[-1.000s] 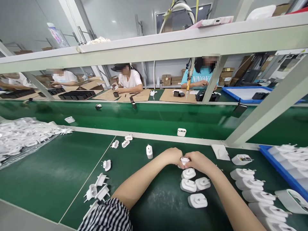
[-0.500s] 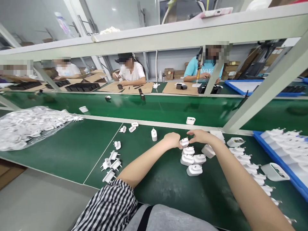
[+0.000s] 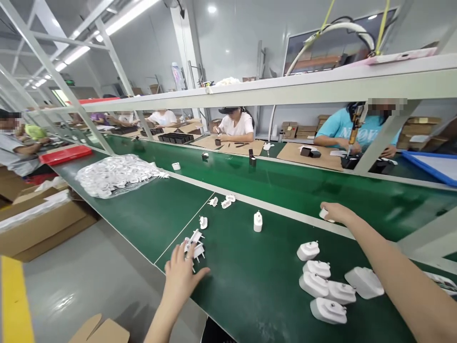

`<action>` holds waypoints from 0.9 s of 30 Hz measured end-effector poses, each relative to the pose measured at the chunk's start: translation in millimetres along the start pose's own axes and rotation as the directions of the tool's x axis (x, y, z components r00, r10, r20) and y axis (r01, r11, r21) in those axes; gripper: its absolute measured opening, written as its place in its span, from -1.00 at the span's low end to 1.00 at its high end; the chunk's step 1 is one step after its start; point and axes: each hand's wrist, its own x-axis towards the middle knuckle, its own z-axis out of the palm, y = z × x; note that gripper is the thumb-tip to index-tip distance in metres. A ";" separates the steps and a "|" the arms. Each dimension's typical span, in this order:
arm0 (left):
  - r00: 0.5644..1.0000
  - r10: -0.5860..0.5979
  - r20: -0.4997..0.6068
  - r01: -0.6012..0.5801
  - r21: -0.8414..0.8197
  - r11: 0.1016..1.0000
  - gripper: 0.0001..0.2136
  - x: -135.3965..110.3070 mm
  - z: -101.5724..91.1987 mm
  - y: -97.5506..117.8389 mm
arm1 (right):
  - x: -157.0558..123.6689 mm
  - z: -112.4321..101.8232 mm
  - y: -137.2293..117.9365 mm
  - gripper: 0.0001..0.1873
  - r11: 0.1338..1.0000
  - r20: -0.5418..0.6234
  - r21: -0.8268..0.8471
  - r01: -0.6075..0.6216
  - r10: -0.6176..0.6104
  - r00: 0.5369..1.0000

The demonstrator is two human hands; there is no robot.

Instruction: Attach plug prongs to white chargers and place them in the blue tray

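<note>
My left hand point(image 3: 183, 272) lies open at the near edge of the green table, its fingertips touching a small cluster of white pronged plug parts point(image 3: 193, 241). Far to the right, my right hand point(image 3: 333, 212) reaches out to the strip along the conveyor belt and is closed on a small white charger part point(image 3: 323, 214). Between my arms lies a group of white charger bodies point(image 3: 321, 283) on the table. One white charger point(image 3: 257, 221) stands upright alone near the table's middle.
A clear bag heaped with white parts point(image 3: 110, 175) lies at the left. The green conveyor belt point(image 3: 285, 183) carries a few small pieces. Several people work across the belt at cardboard mats. Cardboard boxes point(image 3: 39, 219) stand on the floor at left. A blue tray point(image 3: 433, 166) sits far right.
My hands were together on one white charger; they have separated. The left has swung to the pronged parts at the near edge, the right out to the belt's edge. The view turned left.
</note>
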 end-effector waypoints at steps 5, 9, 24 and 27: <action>0.994 -0.110 0.028 0.112 -0.082 0.990 -0.26 25.5 32.4 -27.0 | 2.3 21.2 -55.7 -0.67 0.987 0.218 0.011 0.162 -0.161 0.963; 0.997 -0.066 0.045 0.073 -0.182 0.981 -0.19 46.3 31.3 -5.1 | -9.1 34.8 -87.2 -0.46 0.963 0.354 0.079 0.258 -0.269 0.896; 0.678 0.717 0.163 -0.460 -0.667 0.587 -0.46 30.0 2.4 107.5 | -188.4 -53.4 -12.5 -0.32 0.973 0.202 0.019 -0.228 0.220 0.954; 0.483 0.809 0.333 -0.426 -0.718 0.550 -0.19 1.7 18.0 138.5 | -220.0 -31.8 2.9 -0.32 0.923 0.240 0.089 -0.375 0.346 0.907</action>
